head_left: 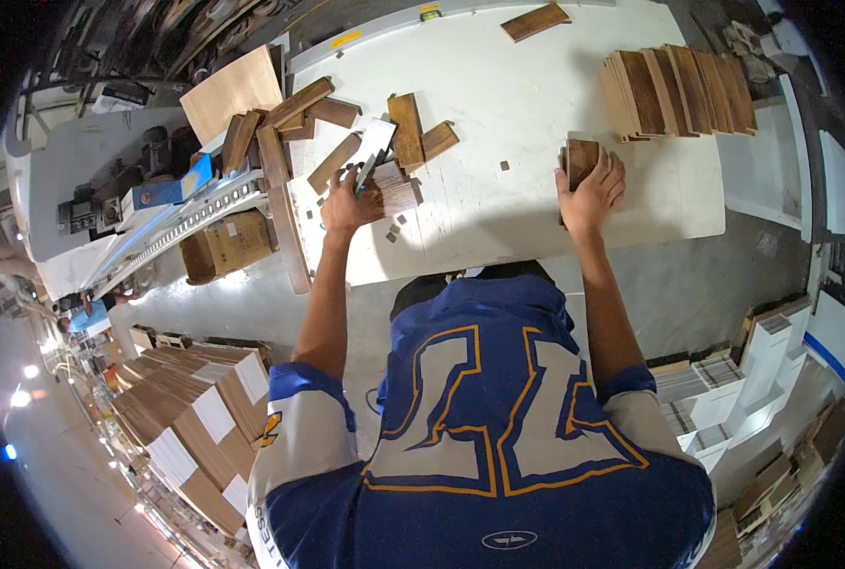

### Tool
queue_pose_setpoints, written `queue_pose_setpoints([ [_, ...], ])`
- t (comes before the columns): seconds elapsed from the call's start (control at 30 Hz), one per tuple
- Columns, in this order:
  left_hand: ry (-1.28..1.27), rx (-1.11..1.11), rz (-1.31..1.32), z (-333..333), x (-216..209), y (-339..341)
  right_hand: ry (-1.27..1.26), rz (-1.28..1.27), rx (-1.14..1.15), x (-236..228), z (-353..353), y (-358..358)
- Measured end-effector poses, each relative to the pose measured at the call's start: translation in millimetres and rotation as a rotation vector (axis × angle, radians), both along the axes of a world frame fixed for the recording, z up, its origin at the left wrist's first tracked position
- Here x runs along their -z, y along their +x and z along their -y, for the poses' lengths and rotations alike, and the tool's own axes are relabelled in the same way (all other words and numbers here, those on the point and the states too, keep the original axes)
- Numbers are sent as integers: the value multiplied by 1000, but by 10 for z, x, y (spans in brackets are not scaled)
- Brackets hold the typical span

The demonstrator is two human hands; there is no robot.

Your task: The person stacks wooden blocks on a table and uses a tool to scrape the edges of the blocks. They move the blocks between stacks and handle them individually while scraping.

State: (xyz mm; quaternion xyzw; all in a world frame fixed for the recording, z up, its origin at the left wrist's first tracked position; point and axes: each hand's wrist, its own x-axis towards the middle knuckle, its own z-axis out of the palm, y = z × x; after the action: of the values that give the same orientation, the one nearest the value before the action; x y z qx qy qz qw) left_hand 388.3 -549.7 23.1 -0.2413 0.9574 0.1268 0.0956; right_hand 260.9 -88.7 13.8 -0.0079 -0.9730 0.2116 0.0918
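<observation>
My left hand [345,206] is closed round a thin tool [369,163] with a grey blade and blue parts; its exact kind is hard to make out. Beside those fingers lie a striped brown wood piece [396,190] and a small white sheet [378,136]. My right hand [593,192] grips a dark brown wooden block [581,156] on the white table [498,209], thumb on its left side and fingers on its right. Several loose wooden strips [405,128] lie jumbled ahead of my left hand.
A leaning row of brown wooden boards [673,92] stands at the far right of the table. One loose board [534,21] lies at the far edge. Left of the table are a pale panel [233,93] and a cardboard box [223,248]. Stacked panels [181,417] stand behind me on the left.
</observation>
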Motion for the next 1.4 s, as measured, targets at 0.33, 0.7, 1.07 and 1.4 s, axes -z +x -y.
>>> queue_pose_setpoints([
  [0.33,63,42,-102,203,-233,158,-497,302,-459,-353,1019,649],
  [0.7,969,-238,-445,-1147,-969,486,-1209,695,-300,-867,1804,715],
  [1.07,756,-70,-463,-1328,-1257,499,-882,475,-347,-1418,1783,842],
  [1.4,541,122,-553,-1391,-1544,443,-893,394,-266,-1568,1677,852],
])
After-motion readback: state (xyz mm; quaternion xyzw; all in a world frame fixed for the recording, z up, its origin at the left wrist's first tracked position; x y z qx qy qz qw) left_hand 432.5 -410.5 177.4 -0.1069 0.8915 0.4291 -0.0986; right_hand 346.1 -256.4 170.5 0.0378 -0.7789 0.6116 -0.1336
